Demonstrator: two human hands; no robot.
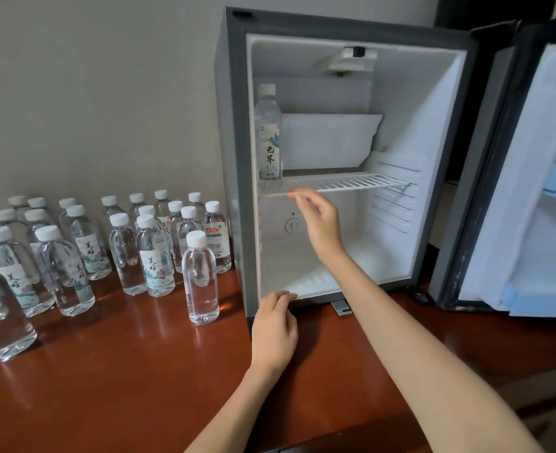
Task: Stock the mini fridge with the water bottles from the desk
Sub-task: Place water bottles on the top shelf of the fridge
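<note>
A: Big stuff first. Desk (139, 371), reddish wood, glossy. Mini fridge (351, 158) stands on it at right, door (531, 178) swung wide open.

B: Inside?

A: White wire shelf (348, 183) at mid height. One water bottle (269, 132) upright on it, far left, against the side wall. Lower compartment bare.

B: The rest of the stock?

A: Cluster of bottles (106, 243) on the desk, left of the fridge, all upright, white caps. Nearest to the fridge is a label-less bottle (200, 276), standing a bit forward of the group.

B: Hands?

A: Right hand (319, 223) is up in front of the shelf edge, fingers loosely spread, holding nothing. Left hand (275, 328) rests at the fridge's bottom front edge, fingers curled over the lip, no bottle in it.

B: Handling guess?

A: Full, so some weight for their size. Thin clear plastic, should give a little under a squeeze, not fragile. Smooth walls, maybe slick where there's no label. I'd wrap around mid-body, at the label band where there is one. Cap is too small for a secure carry.

B: Risk?

A: Wire shelf has gaps, so a narrow base could tip if set down crooked. Tight cluster, so reaching in could topple neighbours.
</note>
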